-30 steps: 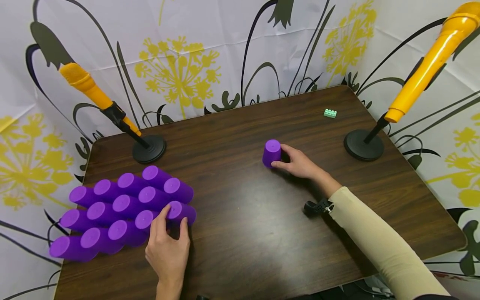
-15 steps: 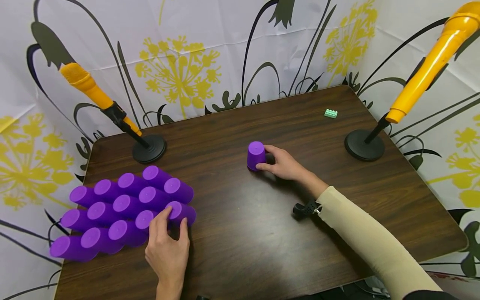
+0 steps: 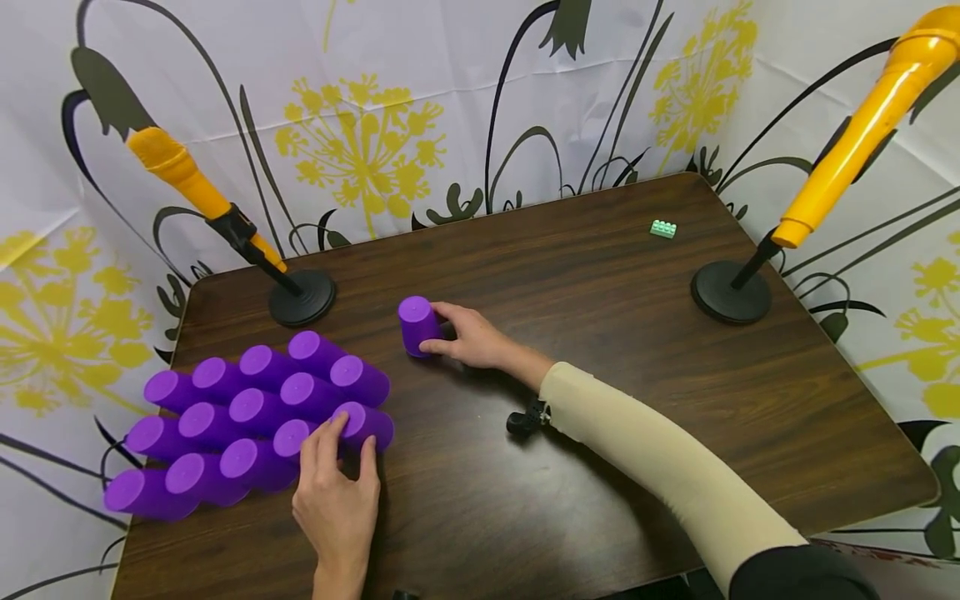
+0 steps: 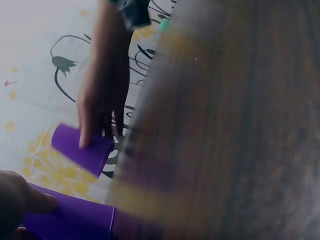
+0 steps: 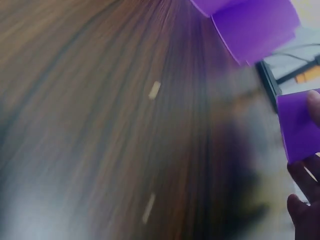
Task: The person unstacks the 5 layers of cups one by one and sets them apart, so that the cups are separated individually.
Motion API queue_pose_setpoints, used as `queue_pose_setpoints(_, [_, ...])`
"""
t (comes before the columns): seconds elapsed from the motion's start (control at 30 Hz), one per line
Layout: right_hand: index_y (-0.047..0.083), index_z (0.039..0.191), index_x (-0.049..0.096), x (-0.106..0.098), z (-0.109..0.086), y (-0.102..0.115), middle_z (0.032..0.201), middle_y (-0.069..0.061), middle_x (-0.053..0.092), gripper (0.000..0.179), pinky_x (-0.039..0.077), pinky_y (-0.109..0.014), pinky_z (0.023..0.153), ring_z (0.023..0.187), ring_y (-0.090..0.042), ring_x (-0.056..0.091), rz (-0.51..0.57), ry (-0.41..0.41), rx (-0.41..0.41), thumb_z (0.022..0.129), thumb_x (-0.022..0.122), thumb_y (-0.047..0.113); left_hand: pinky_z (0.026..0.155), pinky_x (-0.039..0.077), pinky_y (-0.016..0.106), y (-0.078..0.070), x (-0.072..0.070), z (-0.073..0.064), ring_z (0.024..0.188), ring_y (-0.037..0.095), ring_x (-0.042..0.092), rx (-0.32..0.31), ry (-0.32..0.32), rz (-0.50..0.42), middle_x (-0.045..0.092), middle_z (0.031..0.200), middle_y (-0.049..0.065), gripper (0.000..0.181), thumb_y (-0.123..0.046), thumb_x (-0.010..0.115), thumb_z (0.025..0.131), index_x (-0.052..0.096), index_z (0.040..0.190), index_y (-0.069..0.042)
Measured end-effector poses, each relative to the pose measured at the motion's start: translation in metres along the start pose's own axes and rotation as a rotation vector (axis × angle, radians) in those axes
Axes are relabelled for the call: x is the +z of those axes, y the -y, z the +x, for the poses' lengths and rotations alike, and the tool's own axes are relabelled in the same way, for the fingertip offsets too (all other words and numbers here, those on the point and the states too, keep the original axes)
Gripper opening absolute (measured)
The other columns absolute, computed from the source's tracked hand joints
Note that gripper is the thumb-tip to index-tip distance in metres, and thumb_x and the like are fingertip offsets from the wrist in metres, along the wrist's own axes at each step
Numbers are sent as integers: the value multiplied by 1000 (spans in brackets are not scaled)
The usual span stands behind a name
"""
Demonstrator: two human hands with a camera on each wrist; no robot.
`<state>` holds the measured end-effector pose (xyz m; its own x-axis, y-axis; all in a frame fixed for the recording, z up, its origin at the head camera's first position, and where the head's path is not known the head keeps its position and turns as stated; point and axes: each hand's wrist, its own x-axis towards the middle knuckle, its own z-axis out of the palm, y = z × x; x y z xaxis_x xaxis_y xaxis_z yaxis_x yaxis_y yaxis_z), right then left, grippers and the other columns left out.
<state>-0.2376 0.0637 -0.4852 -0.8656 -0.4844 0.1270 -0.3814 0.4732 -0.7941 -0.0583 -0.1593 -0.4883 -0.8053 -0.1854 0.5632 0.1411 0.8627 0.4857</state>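
Note:
An upside-down purple plastic cup (image 3: 417,323) is in my right hand (image 3: 476,340), thumb on its near side and fingers behind it, just right of a block of matching cups (image 3: 258,408). My left hand (image 3: 337,504) holds the front right cup (image 3: 370,425) of that block between thumb and fingers. In the left wrist view, the left hand (image 4: 17,200) lies along its cup (image 4: 80,215), with the other hand's cup (image 4: 82,147) beyond. At the edge of the right wrist view, fingers (image 5: 306,181) touch the held cup (image 5: 300,125).
The cups stand close together in rows on the left of the dark wood table (image 3: 600,467). Yellow microphones on black stands rise at the back left (image 3: 302,297) and right (image 3: 731,292). A small green toy brick (image 3: 663,228) lies at the back right. Patterned cloth lines the walls.
My right hand has moved left across the table with its cup, from the middle to beside the block. The left hand has stayed at its cup.

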Motion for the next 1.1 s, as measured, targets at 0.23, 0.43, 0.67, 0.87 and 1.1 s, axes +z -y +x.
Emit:
queue_pose_setpoints(0.23, [6, 143, 46, 34, 31, 17, 133, -7, 59, 64, 39, -25, 102, 121, -17, 54, -12, -26, 6, 91, 70, 35, 61, 53, 39, -2, -1, 1, 80, 29, 67, -10, -6, 6, 64, 119, 11, 39, -23, 76, 86, 68, 122, -10])
queue_pose_setpoints(0.43, [9, 147, 42, 50, 42, 18, 140, -5, 54, 67, 37, -28, 105, 126, -17, 50, -82, -4, 38, 92, 67, 40, 59, 53, 40, -1, 1, 2, 76, 29, 67, 19, -28, 2, 63, 119, 12, 38, -21, 79, 83, 69, 118, -8])
queue_pose_setpoints(0.67, [14, 147, 43, 55, 44, 21, 137, -1, 55, 67, 40, -28, 100, 121, -14, 49, -141, 19, 47, 92, 65, 45, 58, 53, 39, -1, 0, 4, 75, 27, 67, 44, -51, 10, 63, 119, 12, 35, -20, 78, 83, 71, 115, -7])
queue_pose_setpoints(0.87, [15, 146, 44, 58, 44, 19, 136, 0, 57, 66, 41, -25, 96, 113, -13, 51, -192, 40, 4, 92, 65, 46, 58, 53, 40, -1, -1, 3, 74, 28, 67, 37, -54, 15, 63, 119, 11, 31, -20, 78, 83, 71, 111, -7])
queue_pose_setpoints(1.1, [16, 147, 43, 59, 44, 19, 137, 0, 56, 66, 39, -25, 97, 113, -13, 50, -206, 49, -4, 92, 64, 46, 59, 53, 41, -2, -2, 2, 75, 28, 66, 26, -43, 17, 63, 121, 11, 31, -21, 78, 84, 71, 111, -8])
